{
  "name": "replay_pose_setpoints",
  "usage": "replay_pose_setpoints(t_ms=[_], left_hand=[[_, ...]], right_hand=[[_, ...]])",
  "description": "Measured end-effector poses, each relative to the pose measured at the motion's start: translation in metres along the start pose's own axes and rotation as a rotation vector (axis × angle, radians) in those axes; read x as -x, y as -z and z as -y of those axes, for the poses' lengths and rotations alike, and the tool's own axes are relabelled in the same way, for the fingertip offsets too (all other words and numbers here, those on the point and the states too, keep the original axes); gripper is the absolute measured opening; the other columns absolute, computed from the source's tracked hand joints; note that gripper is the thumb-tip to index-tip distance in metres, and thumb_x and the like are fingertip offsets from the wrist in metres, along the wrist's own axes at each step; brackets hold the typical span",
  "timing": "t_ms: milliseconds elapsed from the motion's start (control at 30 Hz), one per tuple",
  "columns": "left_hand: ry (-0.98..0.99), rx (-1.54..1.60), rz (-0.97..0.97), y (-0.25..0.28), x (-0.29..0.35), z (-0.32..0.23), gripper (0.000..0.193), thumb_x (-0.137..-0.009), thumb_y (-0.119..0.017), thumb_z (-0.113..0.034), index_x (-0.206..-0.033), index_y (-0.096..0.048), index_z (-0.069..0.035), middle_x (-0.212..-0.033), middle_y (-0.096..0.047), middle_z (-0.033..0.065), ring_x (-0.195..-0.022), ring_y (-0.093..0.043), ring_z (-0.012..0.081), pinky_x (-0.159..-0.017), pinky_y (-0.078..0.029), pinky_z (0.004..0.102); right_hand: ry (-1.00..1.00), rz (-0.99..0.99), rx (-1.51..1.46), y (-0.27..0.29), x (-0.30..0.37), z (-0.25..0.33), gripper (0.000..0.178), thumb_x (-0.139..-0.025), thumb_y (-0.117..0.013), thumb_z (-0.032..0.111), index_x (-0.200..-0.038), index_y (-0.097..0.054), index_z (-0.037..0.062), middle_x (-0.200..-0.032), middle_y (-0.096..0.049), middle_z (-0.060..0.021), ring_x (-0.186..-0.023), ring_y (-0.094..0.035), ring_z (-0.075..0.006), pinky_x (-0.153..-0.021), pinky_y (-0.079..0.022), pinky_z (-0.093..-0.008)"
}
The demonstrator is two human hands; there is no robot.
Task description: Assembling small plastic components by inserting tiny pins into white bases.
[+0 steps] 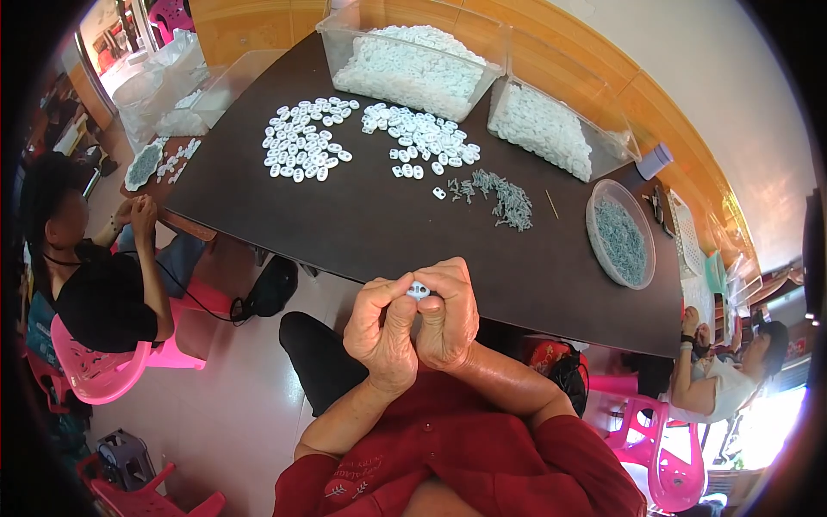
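A small white plastic oval piece [419,290] with two dark holes is pinched between my two hands, just off the table's near edge. My left hand [382,334] is closed, thumb and index fingertip pressing one side of the piece. From the other side my right hand [450,314] grips it the same way, its other fingers curled in. Past them on the dark table [370,224] lie two loose groups of similar white oval pieces [297,142] [426,138]. One single white piece [438,194] sits beside a pile of small grey screw-like parts [508,200].
Clear bins [330,43] [616,159] of white pieces stand along the back. A round tub [590,226] of grey parts is at the right, near a thin stick [551,204] and a purple-capped container [656,159]. People sit left [108,284] and right [715,388] on pink chairs.
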State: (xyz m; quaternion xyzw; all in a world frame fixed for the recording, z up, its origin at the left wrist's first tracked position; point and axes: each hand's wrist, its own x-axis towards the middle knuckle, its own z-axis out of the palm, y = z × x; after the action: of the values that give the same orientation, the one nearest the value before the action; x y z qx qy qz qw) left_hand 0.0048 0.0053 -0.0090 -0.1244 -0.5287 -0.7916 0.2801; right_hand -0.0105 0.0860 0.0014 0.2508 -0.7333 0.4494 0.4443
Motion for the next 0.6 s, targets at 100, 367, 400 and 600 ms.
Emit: replay_pose_setpoints(t_ms=[100, 367, 400, 600], left_hand=[[-0.047, -0.034, 0.003, 0.002, 0.000, 0.003, 0.016, -0.088, -0.062, -0.010, -0.098, -0.061, 0.003, -0.079, -0.059, 0.0052, -0.068, -0.051, 0.0110, -0.060, -0.042, 0.0223], [-0.091, -0.127, 0.012, 0.001, -0.004, 0.016, 0.016, -0.089, -0.062, -0.011, -0.096, -0.060, 0.003, -0.076, -0.058, 0.0053, -0.065, -0.051, 0.0112, -0.058, -0.042, 0.0227], [-0.075, -0.132, 0.022, 0.001, -0.004, 0.017, 0.016, -0.089, -0.062, -0.011, -0.097, -0.060, 0.003, -0.076, -0.058, 0.0053, -0.066, -0.051, 0.0113, -0.058, -0.041, 0.0227], [-0.072, -0.064, 0.027, -0.007, -0.010, 0.000, 0.015, -0.090, -0.060, -0.009, -0.100, -0.060, 0.003, -0.079, -0.058, 0.0051, -0.068, -0.050, 0.0111, -0.061, -0.041, 0.0222]], right_hand=[[0.004, 0.009, -0.003, 0.000, 0.000, 0.001, 0.015, -0.090, -0.056, 0.012, -0.097, -0.053, -0.0013, -0.086, -0.058, -0.0134, -0.068, -0.053, -0.0239, -0.059, -0.045, -0.0330], [-0.031, 0.037, 0.038, 0.001, 0.000, -0.006, 0.012, -0.088, -0.057, 0.009, -0.096, -0.054, -0.0003, -0.084, -0.057, -0.0128, -0.066, -0.052, -0.0237, -0.057, -0.044, -0.0322], [-0.054, 0.047, 0.047, 0.002, 0.001, -0.006, 0.012, -0.088, -0.057, 0.008, -0.096, -0.054, -0.0004, -0.083, -0.057, -0.0125, -0.067, -0.052, -0.0238, -0.057, -0.044, -0.0323], [-0.027, 0.004, 0.045, 0.003, -0.010, 0.002, 0.016, -0.084, -0.058, 0.001, -0.099, -0.056, -0.0017, -0.086, -0.059, -0.0134, -0.071, -0.054, -0.0247, -0.061, -0.046, -0.0325]])
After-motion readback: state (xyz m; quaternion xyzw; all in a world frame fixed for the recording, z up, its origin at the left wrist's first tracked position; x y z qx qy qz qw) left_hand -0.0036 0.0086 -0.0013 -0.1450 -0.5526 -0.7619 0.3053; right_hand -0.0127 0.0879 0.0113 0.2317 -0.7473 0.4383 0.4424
